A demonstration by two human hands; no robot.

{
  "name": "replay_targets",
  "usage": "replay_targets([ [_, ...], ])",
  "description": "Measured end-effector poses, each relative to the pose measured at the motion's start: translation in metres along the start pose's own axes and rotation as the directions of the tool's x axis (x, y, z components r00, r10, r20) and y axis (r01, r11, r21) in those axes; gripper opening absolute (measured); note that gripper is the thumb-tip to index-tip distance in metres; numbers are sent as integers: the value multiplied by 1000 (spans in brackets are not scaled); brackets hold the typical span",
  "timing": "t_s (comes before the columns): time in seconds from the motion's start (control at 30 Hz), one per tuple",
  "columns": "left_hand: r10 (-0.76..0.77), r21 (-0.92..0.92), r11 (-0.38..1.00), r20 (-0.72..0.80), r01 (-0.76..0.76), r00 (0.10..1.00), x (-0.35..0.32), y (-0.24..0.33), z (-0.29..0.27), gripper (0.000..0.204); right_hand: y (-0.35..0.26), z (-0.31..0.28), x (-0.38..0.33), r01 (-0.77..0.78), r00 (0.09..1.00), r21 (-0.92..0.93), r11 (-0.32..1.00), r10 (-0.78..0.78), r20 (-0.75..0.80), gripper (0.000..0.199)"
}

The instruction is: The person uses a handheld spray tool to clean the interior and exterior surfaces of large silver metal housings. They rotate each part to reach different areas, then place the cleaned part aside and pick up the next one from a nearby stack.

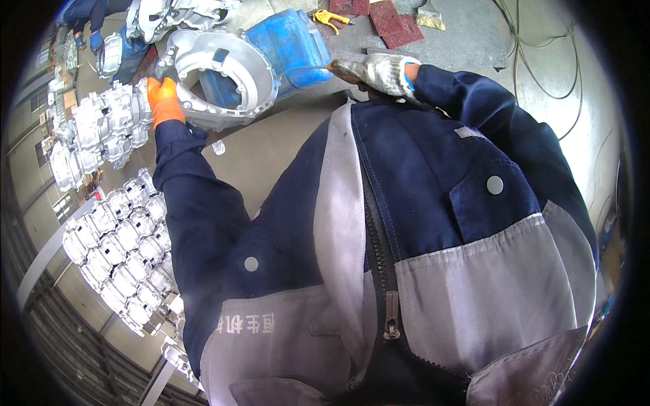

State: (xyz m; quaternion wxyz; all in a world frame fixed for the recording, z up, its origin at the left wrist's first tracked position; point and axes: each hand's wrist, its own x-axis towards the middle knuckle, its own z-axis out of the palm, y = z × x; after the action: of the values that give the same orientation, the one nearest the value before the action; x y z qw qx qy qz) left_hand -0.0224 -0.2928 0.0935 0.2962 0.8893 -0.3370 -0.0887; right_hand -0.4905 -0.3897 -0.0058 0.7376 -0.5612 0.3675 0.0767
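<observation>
A large round silver cast-metal housing (pixel 254 64) with a wide central opening rests near the table edge, against a blue plastic container (pixel 288 44). My left hand (pixel 164 100), in an orange glove, grips the flange at the housing's left side. My right hand (pixel 387 74), in a worn white knit glove, is closed around a hand tool with a thin metal rod (pixel 305 68). The rod points left, its end close to the housing's right rim. The tool's handle is mostly hidden in the glove, so its exact kind cannot be told.
A yellow air blow gun (pixel 330 19) and dark red abrasive pads (pixel 393 26) lie on the grey tabletop (pixel 467 40). Cables (pixel 521 47) hang at the right. More castings (pixel 101 125) stand at the left, stacked farther off. Another person's blue-gloved hand (pixel 95 42) is at the upper left.
</observation>
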Motion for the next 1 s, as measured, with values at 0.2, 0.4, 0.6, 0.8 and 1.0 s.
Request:
replay_targets([
  [0.2, 236, -64, 970, 16, -235, 972, 7, -22, 4, 45, -8, 5, 1, -16, 998, -21, 1000, 15, -55, 57],
  [0.4, 236, -248, 947, 103, -205, 966, 5, -24, 7, 51, -16, 8, 6, -33, 996, -14, 999, 32, -82, 59],
  [0.6, 226, -126, 970, 144, -208, 964, 19, -34, 2, 54, -24, 3, -4, -104, 989, -12, 995, 102, -105, 61],
  [0.8, 243, -174, 960, 126, -220, 962, 5, -25, 7, 56, -31, 0, 5, -146, 984, 6, 989, 146, -106, 63],
  [1.0, 101, -40, 995, 179, -95, 979, -3, -12, -4, 63, -35, 2, 26, -89, 968, -112, 990, 60, -242, 74],
])
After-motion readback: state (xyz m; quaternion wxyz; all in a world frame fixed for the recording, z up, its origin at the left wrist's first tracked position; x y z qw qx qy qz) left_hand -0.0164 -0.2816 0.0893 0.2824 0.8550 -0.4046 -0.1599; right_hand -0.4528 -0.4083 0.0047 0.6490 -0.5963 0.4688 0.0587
